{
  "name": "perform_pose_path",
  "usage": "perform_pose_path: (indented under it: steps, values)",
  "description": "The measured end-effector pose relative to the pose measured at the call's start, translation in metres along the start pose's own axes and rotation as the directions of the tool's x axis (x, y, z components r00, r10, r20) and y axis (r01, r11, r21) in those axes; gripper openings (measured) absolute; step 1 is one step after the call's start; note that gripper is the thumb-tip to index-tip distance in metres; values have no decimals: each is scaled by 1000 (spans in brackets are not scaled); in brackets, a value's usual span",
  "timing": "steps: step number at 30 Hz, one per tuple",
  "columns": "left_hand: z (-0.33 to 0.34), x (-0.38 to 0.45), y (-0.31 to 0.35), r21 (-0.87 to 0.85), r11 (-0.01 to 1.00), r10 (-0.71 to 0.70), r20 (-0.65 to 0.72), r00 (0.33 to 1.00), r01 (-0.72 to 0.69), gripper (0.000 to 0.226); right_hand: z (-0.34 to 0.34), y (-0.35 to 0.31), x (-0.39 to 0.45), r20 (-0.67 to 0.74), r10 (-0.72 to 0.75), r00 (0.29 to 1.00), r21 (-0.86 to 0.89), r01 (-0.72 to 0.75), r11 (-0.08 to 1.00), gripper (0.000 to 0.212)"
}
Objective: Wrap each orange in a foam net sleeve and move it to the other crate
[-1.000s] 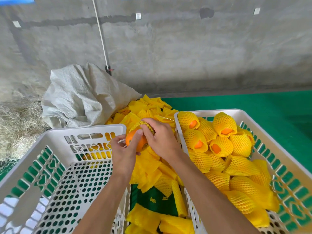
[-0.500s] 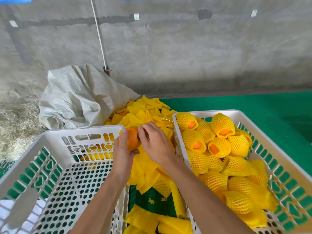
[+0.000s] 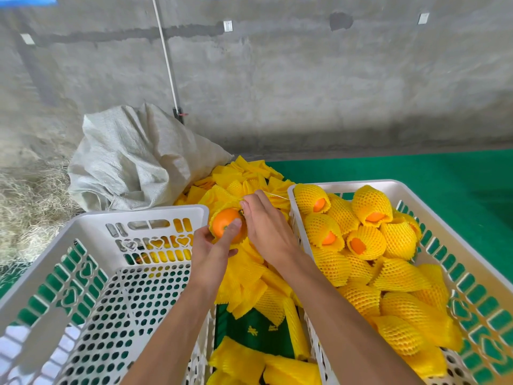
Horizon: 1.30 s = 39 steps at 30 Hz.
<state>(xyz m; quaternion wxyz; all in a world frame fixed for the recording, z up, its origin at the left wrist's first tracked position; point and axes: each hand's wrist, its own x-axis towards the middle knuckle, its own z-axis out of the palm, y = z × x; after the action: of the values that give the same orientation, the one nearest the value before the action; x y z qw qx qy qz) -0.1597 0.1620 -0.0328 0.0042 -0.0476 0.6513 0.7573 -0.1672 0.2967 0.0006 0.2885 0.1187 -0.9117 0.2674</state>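
Note:
An orange (image 3: 225,223) sits partly inside a yellow foam net sleeve (image 3: 222,208), between two white crates. My left hand (image 3: 212,252) holds the orange from below, thumb pressed on its front. My right hand (image 3: 268,232) pinches the sleeve's upper edge beside the fruit. The white crate on the left (image 3: 83,226) shows a bare perforated floor. The white crate on the right (image 3: 344,186) holds several oranges wrapped in yellow sleeves (image 3: 366,243).
Loose yellow foam sleeves (image 3: 249,276) lie heaped in the gap between the crates, on green matting (image 3: 402,168). A grey woven sack (image 3: 133,159) stands behind the left crate, with straw at far left. A concrete wall runs along the back.
The sleeve has come further down over the orange, now covering its top and sides. Both hands shifted slightly with it, and my left thumb now lies across the fruit's front.

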Motion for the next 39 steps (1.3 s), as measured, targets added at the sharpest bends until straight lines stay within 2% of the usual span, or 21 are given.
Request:
perform_pose_path:
  steps: [3, 6, 10, 14, 16, 19, 21, 25, 28, 32, 36, 38, 39]
  values:
    - [-1, 1, 2, 2, 1000, -15, -50, 999, 15, 82, -3, -7, 1, -80, -114, 990, 22, 116, 993, 26]
    - [0, 2, 2, -16, 1000, -11, -78, 997, 10, 66, 1, -12, -2, -38, -178, 983, 13, 178, 984, 26]
    - [0, 2, 1, -135, 990, 41, -45, 998, -47, 61, 2, -7, -6, 22, -121, 992, 10, 120, 993, 33]
    - [-3, 2, 4, -287, 958, -21, -17, 1000, 16, 59, 9, -2, -7, 93, -44, 995, -13, 46, 999, 40]
    - [-3, 2, 5, -327, 944, -41, 23, 999, 47, 52, 12, 0, -7, 78, -17, 997, -3, 17, 1000, 38]
    - [-3, 2, 6, -329, 943, -49, 37, 998, 59, 78, 14, 2, -6, 77, 17, 997, 80, -23, 997, 34]
    - [-3, 2, 7, -320, 946, -45, 20, 999, 49, 87, 15, 3, -7, 80, 41, 996, 137, -52, 989, 33]
    - [-2, 2, 7, -259, 966, -13, -21, 1000, 7, 82, 17, 7, -7, 118, 109, 987, 116, -123, 986, 30]
    - [0, 1, 6, -210, 977, 24, -80, 997, -41, 76, 16, 3, -7, 130, 110, 985, 182, -133, 974, 27]
    - [1, 2, 5, -206, 972, 83, -159, 984, -115, 62, 10, -2, -4, -7, 42, 999, 171, -41, 984, 32]
    - [-2, 3, 3, -187, 970, 109, -238, 965, -155, 49, 9, -11, -6, -236, -161, 958, 77, 183, 980, 22]
    - [-4, 5, 3, -231, 963, 80, -250, 965, -139, 43, 12, -13, -10, -274, -230, 934, 54, 254, 966, 17]
    - [-4, 6, 3, -249, 961, 58, -247, 967, -121, 44, 13, -12, -10, -267, -220, 938, 62, 245, 968, 17]
